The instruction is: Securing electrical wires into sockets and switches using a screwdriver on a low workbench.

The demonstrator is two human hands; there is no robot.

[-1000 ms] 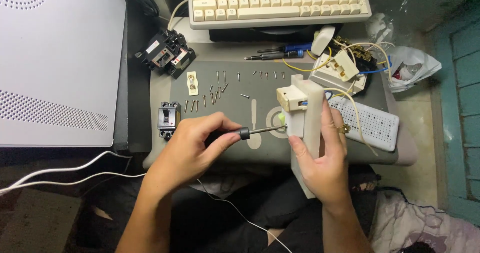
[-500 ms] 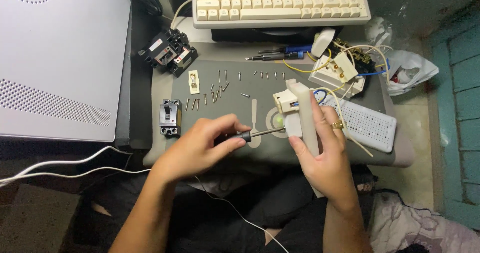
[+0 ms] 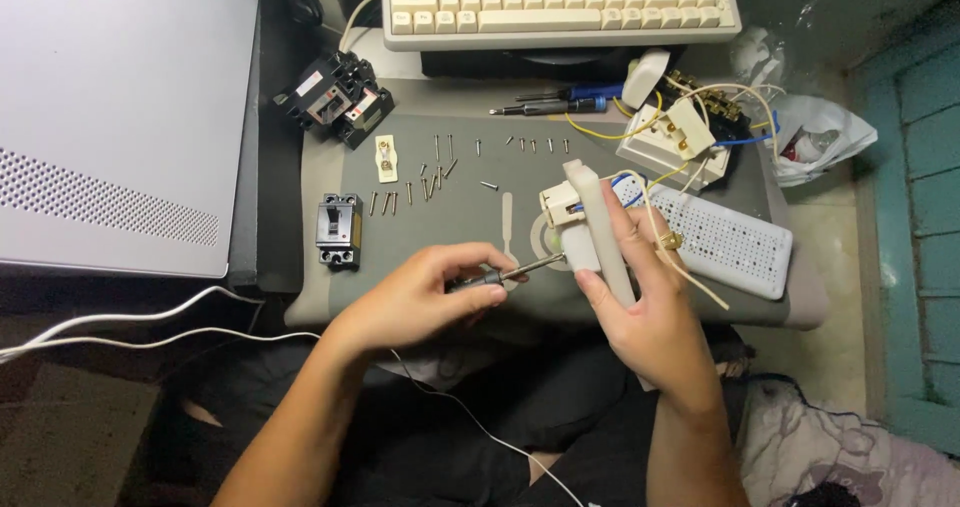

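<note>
**Screwdriver tip meets the edge of the held white housing**

Head view, the only one: the right hand (image 3: 650, 312) sits right of centre in the frame, its fingers wrapped around a long white plastic housing (image 3: 600, 229). The housing stands nearly on end, its long axis running from the palm up toward the upper middle of the frame, tilted a little left. Blue and cream wires (image 3: 655, 232) trail off it to the right.

The left hand (image 3: 425, 292) is just left of centre, fingers closed on the dark handle of a screwdriver (image 3: 510, 273). The shaft runs almost level, rising slightly to the right, roughly crosswise to the housing. Its tip lies at the housing's lower left edge, by the right thumb; whether it sits in a screw head I cannot tell.

So the two hands are apart, joined only by the tool. The housing lies directly right of the left hand.

Above them, loose screws (image 3: 435, 172) lie in rows on the grey mat (image 3: 330, 302), with a black breaker (image 3: 338, 229) at the left and a perforated white cover (image 3: 735, 247) at the right.
</note>
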